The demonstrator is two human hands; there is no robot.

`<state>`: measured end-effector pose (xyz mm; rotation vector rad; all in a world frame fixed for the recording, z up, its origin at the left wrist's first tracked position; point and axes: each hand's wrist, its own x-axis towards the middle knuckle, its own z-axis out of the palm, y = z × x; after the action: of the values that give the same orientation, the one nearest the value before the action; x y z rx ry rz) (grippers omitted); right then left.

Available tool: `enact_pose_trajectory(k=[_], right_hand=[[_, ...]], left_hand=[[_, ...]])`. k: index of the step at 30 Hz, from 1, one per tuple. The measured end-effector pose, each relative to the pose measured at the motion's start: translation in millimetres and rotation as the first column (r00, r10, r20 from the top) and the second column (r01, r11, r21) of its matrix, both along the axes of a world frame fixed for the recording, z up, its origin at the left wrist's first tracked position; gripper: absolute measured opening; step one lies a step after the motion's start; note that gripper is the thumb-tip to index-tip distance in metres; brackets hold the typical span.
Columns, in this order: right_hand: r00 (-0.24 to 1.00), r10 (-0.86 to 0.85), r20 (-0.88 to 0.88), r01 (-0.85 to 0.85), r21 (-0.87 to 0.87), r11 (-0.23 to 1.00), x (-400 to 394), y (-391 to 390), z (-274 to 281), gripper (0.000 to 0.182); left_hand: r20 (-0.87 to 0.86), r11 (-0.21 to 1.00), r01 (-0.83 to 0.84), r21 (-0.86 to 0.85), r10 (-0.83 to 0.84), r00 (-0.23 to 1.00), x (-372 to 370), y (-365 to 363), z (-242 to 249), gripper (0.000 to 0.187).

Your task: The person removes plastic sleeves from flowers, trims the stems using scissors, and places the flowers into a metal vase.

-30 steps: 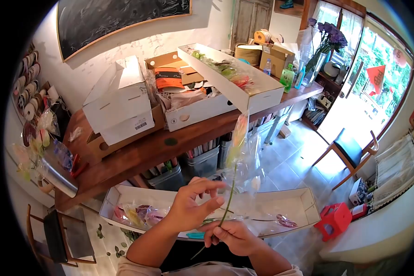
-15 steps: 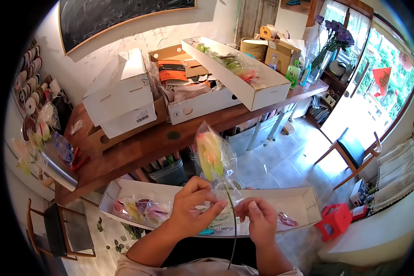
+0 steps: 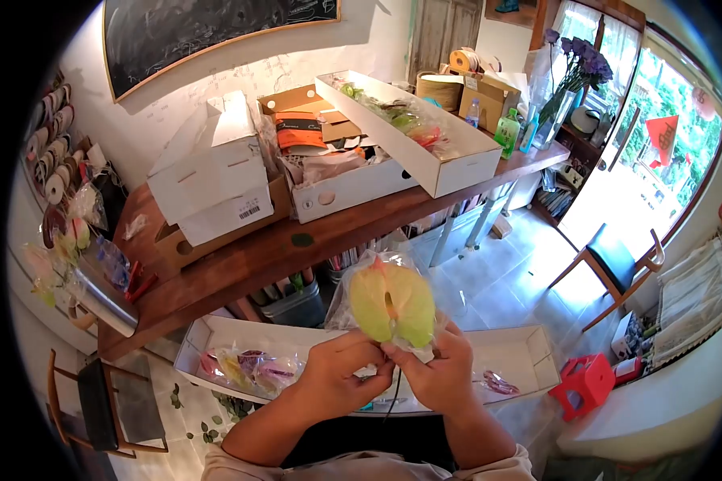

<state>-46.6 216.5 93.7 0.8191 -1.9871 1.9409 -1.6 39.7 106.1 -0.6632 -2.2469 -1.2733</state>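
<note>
A yellow-green anthurium flower (image 3: 393,301) faces up in a clear plastic sleeve (image 3: 339,309), its thin stem hanging down between my wrists. My left hand (image 3: 341,373) is closed at the flower's lower left, fingers pinched by the base of the sleeve. On the other side my right hand (image 3: 436,370) grips the sleeve and the flower's base, thumb in front. Both hands are over a long white box (image 3: 544,361) in which several wrapped flowers (image 3: 249,367) lie at the left and a dark red one (image 3: 499,382) at the right.
Behind is a wooden table (image 3: 289,256) with stacked white boxes (image 3: 217,172), an open carton (image 3: 349,192), and a long box of wrapped flowers (image 3: 465,172). A metal vase (image 3: 104,280) stands at the left. A red stool (image 3: 583,386) and a chair (image 3: 614,264) are on the right.
The flower has come down and turned its face toward me. My right hand has moved up and in to the sleeve, and both hands now meet at the flower's base.
</note>
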Motion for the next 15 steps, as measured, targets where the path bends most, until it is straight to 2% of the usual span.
enact_pose_trajectory(k=[2, 5, 9, 12, 15], right_hand=[[1.000, -0.016, -0.025, 0.015, -0.058, 0.998, -1, -3, -3, 0.022], [0.972, 0.051, 0.230, 0.026, -0.321, 0.947, 4, -11, -10, 0.015], [0.934, 0.094, 0.345, 0.066, -0.424, 0.903, 5, -15, -10, 0.013], [0.919, 0.108, 0.380, 0.081, -0.449, 0.890, 6, -16, -17, 0.012], [0.918, 0.028, 0.395, 0.149, -0.411, 0.899, 7, -22, -14, 0.013]], left_hand=[[0.000, 0.997, -0.010, 0.082, 0.010, 1.000, 0, 3, -1, 0.013], [0.055, 0.977, -0.032, 0.211, 0.021, 0.998, 3, 8, -7, 0.013], [0.106, 0.934, -0.072, 0.350, 0.037, 0.994, 5, 15, -21, 0.016], [-0.158, 0.981, -0.170, 0.092, 0.183, 0.970, 6, 23, -17, 0.017], [-0.343, 0.978, -0.210, 0.006, 0.199, 0.918, 2, 24, -22, 0.019]])
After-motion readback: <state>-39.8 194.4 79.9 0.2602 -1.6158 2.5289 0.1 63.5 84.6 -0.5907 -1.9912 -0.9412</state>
